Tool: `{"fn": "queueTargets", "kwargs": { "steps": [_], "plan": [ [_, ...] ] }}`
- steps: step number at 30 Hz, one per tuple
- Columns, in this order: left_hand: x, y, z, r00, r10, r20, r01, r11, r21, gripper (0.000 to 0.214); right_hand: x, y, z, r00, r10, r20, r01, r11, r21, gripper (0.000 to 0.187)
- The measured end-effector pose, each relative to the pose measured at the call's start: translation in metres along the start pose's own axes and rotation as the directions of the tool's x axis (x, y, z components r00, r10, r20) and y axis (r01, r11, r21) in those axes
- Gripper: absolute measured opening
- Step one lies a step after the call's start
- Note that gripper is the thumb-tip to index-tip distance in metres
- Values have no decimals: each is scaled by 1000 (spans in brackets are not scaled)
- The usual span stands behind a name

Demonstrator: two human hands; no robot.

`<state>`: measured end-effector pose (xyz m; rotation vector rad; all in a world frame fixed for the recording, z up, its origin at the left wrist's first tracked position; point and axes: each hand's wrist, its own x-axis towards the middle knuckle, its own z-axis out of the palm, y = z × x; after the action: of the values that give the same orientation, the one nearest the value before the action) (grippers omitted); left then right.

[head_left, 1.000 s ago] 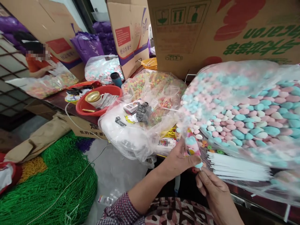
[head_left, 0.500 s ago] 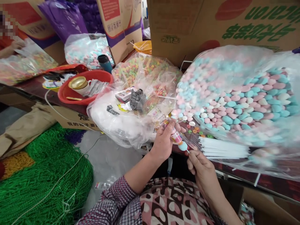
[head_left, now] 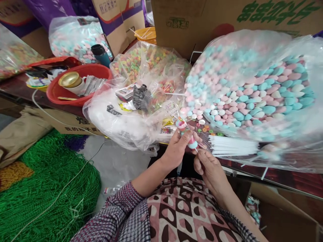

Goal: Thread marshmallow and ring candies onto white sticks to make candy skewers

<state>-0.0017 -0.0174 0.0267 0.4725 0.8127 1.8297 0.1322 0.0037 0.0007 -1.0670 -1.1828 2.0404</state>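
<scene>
My left hand (head_left: 174, 151) is closed around a small printed clear wrapper (head_left: 181, 123) with a candy skewer (head_left: 193, 144) of pink and blue marshmallows in it. The blue piece at the lower end sits at the wrapper's mouth. With thumb and fingertips, my right hand (head_left: 210, 169) pinches the skewer's thin white stick just below that piece. Both hands are close together at the table's front edge. Loose ring candies (head_left: 206, 129) and a bundle of white sticks (head_left: 233, 146) lie just beyond and to the right of them.
A large open bag of marshmallows (head_left: 242, 111) fills the right side. Behind are a bag of ring candies (head_left: 148, 62) and a cardboard box (head_left: 202, 23). A red basin (head_left: 53, 92) stands at left, with green cords (head_left: 63, 181) below. Clear plastic (head_left: 118, 124) lies left of my hands.
The blue marshmallow has gone from below the wrapper up to its mouth, and my right hand has come closer to my left. The view has tilted down, shifting the scene upward.
</scene>
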Motion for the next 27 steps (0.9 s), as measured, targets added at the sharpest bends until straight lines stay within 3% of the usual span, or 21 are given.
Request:
{"fn": "queueTargets", "kwargs": {
  "steps": [5,9,11,15,19,23,27],
  "plan": [
    [8,6,1,999,20,-44,-19,1000,20,34,-4,1,-4,992,-120,-42,108,971,-214,26],
    [0,-6,-6,986,-153,67,141,978,153,32,-6,-1,1,997,-79,16,81,974,-211,29],
    [-3,-4,-12,970,-211,122,194,971,141,42,-6,-1,2,998,-63,23,66,986,-155,30],
    [7,19,-19,994,-87,72,88,996,-7,62,-7,1,-2,999,-44,13,45,989,-140,27],
    [21,34,-15,997,31,-71,-35,998,-53,41,-9,6,-4,999,-25,36,32,978,-207,28],
    [21,20,-8,995,20,-96,-31,993,-115,25,-9,8,-1,999,-29,40,38,965,-260,31],
    [8,1,-3,994,-35,-104,24,994,-108,27,-7,8,5,999,-50,7,50,963,-263,30]
  ]
}}
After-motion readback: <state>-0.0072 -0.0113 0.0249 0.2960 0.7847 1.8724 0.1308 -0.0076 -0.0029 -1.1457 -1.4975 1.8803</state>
